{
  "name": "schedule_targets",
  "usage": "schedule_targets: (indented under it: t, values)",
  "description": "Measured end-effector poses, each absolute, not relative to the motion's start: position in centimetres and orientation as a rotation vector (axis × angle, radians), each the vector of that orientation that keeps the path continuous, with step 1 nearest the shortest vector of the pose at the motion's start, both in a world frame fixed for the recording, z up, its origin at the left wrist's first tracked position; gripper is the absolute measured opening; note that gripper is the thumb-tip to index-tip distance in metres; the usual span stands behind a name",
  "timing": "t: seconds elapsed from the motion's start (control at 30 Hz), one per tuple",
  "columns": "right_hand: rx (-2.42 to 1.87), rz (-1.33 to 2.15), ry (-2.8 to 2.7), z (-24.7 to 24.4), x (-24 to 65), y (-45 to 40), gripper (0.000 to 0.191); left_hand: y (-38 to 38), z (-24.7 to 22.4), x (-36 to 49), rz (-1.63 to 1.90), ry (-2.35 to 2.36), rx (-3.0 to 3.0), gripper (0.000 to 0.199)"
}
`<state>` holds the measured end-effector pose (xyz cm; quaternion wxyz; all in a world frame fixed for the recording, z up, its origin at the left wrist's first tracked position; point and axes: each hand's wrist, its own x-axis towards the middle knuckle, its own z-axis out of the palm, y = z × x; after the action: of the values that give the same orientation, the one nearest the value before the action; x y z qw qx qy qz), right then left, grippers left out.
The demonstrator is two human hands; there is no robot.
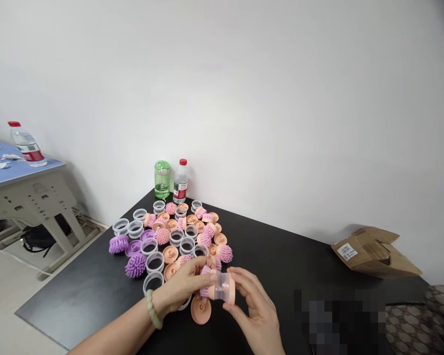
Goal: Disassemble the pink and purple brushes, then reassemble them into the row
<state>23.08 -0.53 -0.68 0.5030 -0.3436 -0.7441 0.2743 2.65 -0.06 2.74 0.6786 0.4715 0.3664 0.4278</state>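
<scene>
Clear plastic cup grasped by our left hand and right hand fingers, pink brush head at one end.

Around the pile of brush parts I counted two bottles behind it, one cardboard mailer to its right, and roughly fourteen clear plastic rings within it.

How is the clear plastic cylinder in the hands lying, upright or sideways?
Sideways: the clear plastic cylinder lies level between left hand and right hand, pink bristles at its left end.
</scene>
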Motion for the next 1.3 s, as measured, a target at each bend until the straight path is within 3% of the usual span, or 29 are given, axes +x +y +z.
schedule_targets:
  t: [0.23, 0.4, 0.53, 0.67, 0.93, 1.07, 1.3]
  values:
    - [-0.696, 0.487, -1.909, 0.4, 23.1, -0.6, 0.034, -0.3, 2.7, 2.9, 0.870, 0.824, 1.012, 0.053]
    - [-0.680, 0.391, -1.938, 1.1, 23.1, -0.6, 0.030, -0.3, 3.0, 2.7, 0.932, 0.770, 1.038, 0.048]
    - [-0.766, 0.355, -1.897, 1.0, 23.3, -0.7, 0.043, -0.2, 3.0, 2.2, 1.047, 0.731, 1.219, 0.049]
    - [-0.864, 0.527, -1.831, 0.6, 23.3, -0.8, 0.029, -0.2, 2.8, 1.9, 1.105, 0.653, 1.533, 0.053]
    - [-0.922, 1.193, -1.569, 0.4, 22.7, -0.8, 0.024, -0.8, 3.3, 2.4, 1.341, 0.583, 2.173, 0.013]
    - [-0.841, 1.179, -1.571, 1.0, 22.7, -1.0, 0.025, -0.9, 3.4, 2.5, 1.383, 0.591, 2.169, 0.024]
    - [-0.724, 0.828, -1.741, 0.6, 23.4, -0.9, 0.041, -1.0, 3.4, 1.9, 1.230, 0.799, 1.861, 0.051]
